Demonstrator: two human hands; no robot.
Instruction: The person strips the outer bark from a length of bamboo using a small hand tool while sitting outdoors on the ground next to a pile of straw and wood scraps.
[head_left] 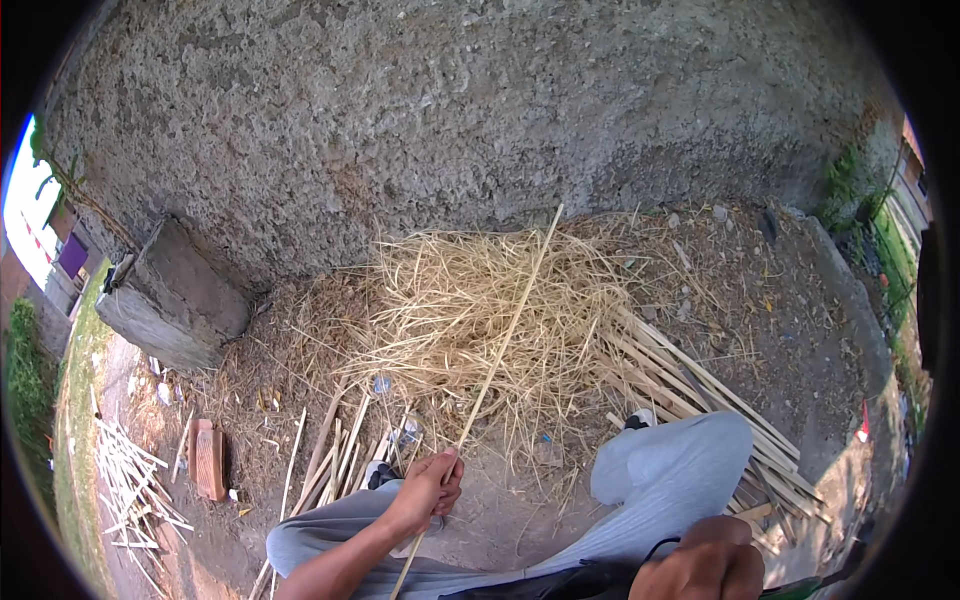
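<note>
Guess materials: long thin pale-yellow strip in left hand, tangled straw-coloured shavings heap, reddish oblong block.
Long thin pale-yellow strip: likely bamboo or wood, matte; straight, slender, grain unreadable.
Tangled straw-coloured shavings heap: possibly the same material, matte; matching colour, thin curling ribbons.
Reddish oblong block: probably fired clay, unglazed; dull orange-red surface.

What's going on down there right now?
A person with knees apart grips a long, thin, pale strip in the left hand; it slants up across a heap of loose shavings in front of a rough wall. The right hand is curled at the lower edge, by the right leg; whether it holds anything can't be seen. Slats lie to the right of the heap, with a scattered pile of white sticks far left.
</note>
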